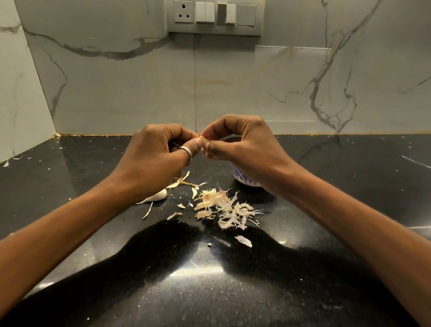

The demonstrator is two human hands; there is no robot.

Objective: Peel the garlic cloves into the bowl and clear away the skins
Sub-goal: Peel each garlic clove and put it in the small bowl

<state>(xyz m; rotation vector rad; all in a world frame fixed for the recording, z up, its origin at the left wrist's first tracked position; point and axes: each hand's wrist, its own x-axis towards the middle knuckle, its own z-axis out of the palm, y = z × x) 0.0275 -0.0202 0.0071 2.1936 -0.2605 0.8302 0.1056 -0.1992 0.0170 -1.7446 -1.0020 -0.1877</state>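
Note:
My left hand [154,152] and my right hand [238,143] meet above the black counter, both pinching one small garlic clove [203,139] between thumb and fingertips. A ring sits on my left thumb. Most of the clove is hidden by the fingers. A white bowl with a blue pattern [245,179] stands under my right wrist, largely covered by it. An unpeeled garlic clove [156,196] lies on the counter below my left wrist. A pile of papery skins [223,209] is spread in front of the bowl.
The glossy black stone counter [365,182] runs to a marble wall behind and at the left. A switch and socket panel [215,11] is set in the back wall. Loose skin scraps [243,240] lie nearer to me.

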